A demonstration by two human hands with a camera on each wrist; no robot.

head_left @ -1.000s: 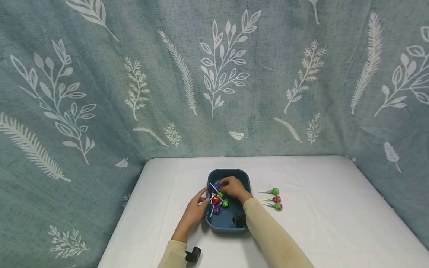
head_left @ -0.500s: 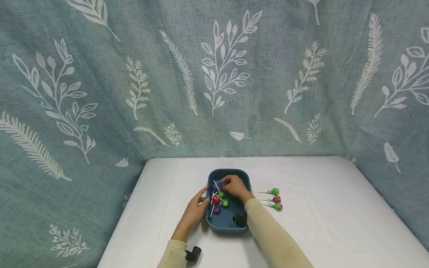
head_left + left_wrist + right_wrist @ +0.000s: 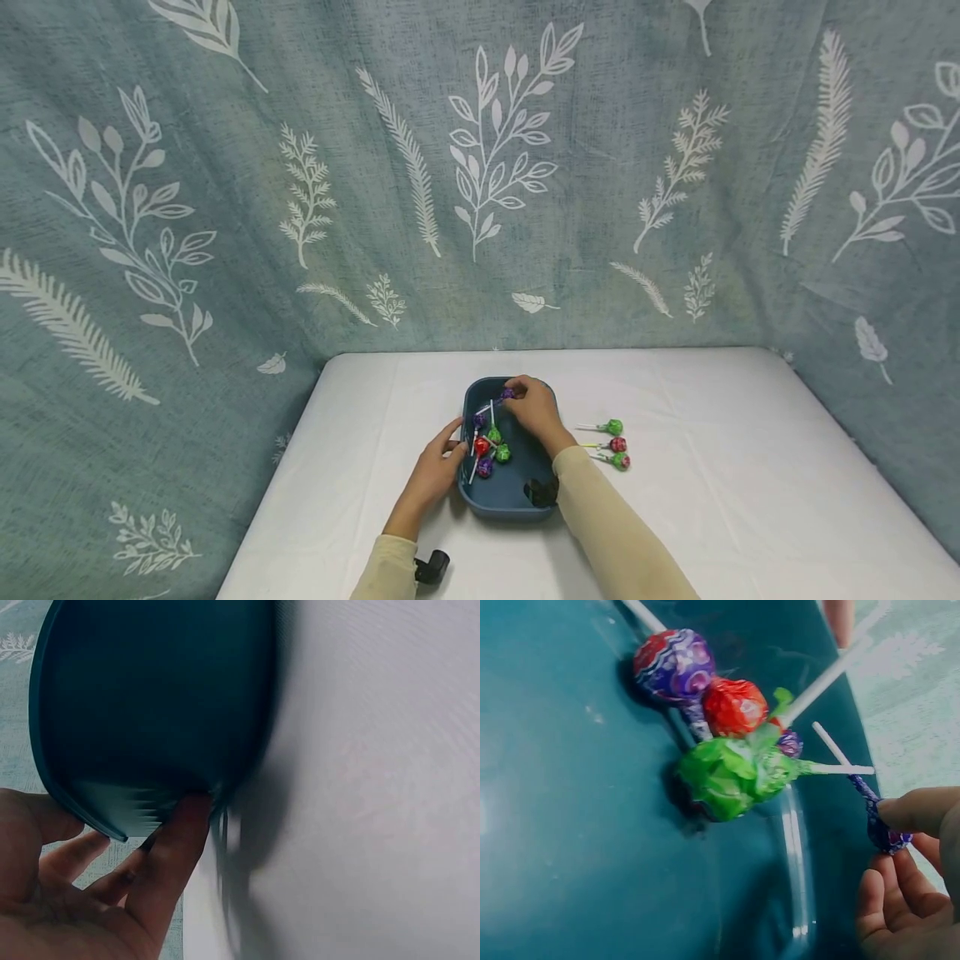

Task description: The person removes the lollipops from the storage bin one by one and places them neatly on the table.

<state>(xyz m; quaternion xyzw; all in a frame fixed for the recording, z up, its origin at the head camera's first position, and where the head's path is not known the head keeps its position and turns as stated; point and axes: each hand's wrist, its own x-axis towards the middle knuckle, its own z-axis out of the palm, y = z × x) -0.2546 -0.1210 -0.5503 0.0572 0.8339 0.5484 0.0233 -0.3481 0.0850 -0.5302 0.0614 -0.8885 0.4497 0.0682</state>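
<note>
A dark blue plastic bin (image 3: 498, 513) stands on the table with several wrapped lollipops inside. My right hand (image 3: 537, 417) pinches a purple lollipop (image 3: 507, 394) by its wrapped head above the bin's far part. In the right wrist view, its white stick points up and left. Below it in the bin lie a red lollipop (image 3: 735, 707), a green lollipop (image 3: 720, 776) and a purple-and-red lollipop (image 3: 676, 666), among others. With thumb and fingers, my left hand (image 3: 435, 472) grips the bin's left wall, as the left wrist view shows.
On the white table (image 3: 712, 517), right of the bin, three lollipops lie in a column: a green lollipop (image 3: 615, 427), a red lollipop (image 3: 617, 445) and a green-and-red lollipop (image 3: 620, 461). A leaf-patterned curtain (image 3: 420, 317) hangs behind the table.
My right hand has lifted the purple lollipop from the pile and moved away, toward the bin's far end. My left hand keeps its place on the bin.
</note>
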